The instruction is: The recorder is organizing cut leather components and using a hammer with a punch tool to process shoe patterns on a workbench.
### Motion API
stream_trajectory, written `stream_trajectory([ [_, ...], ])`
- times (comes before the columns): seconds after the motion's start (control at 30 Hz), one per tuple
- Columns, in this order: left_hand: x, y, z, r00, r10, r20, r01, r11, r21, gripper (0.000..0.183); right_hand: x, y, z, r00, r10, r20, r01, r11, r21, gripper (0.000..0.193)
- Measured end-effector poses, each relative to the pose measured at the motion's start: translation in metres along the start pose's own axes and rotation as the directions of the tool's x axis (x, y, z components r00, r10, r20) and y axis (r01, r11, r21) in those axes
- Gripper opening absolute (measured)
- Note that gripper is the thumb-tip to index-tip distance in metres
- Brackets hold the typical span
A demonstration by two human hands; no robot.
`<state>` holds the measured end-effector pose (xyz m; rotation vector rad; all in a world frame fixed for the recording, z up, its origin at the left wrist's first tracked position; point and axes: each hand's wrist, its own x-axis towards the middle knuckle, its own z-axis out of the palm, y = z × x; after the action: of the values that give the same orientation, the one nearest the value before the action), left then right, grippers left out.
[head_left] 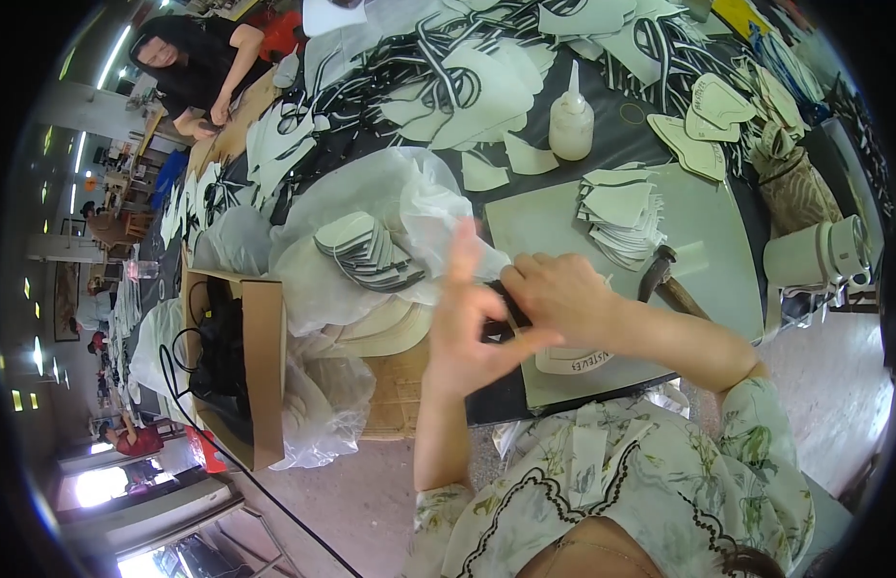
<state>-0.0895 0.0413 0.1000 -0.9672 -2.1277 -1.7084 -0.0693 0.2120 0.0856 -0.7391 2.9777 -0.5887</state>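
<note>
My left hand (459,332) is raised in front of me, a little blurred, with the index finger up and the thumb stretched toward the right hand. Its fingers are apart and I see nothing held in them. My right hand (563,294) has its fingers curled together at the near left part of a grey-green board (727,241). A dark patch shows between the two hands; I cannot make out what the right fingers grip. Under the right wrist lies a pale curved piece (573,361) with printing. A hammer (657,274) rests beside the right forearm.
Stacked pale cut pieces (621,214) lie on the board; another dark-edged stack (369,252) sits on plastic at left. A glue bottle (571,127) stands behind. An open cardboard box (265,371) is at left, a cream mug (816,253) at right. Another person works far left.
</note>
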Motion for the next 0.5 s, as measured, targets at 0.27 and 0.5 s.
stream_trajectory([
  [0.27, -0.031, 0.014, 0.037, 0.933, -0.001, -0.359, -0.176, 0.871, -0.459, 0.098, 0.032, 0.021, -0.019, 0.916, 0.369, 0.157, -0.284, 0.32, 0.904, 0.064],
  [0.5, -0.06, 0.016, 0.052, 0.918, 0.131, -0.373, -0.39, 0.143, -0.91, 0.103, 0.042, 0.01, -0.016, 0.859, 0.425, 0.287, -0.251, -0.139, 0.958, 0.058],
])
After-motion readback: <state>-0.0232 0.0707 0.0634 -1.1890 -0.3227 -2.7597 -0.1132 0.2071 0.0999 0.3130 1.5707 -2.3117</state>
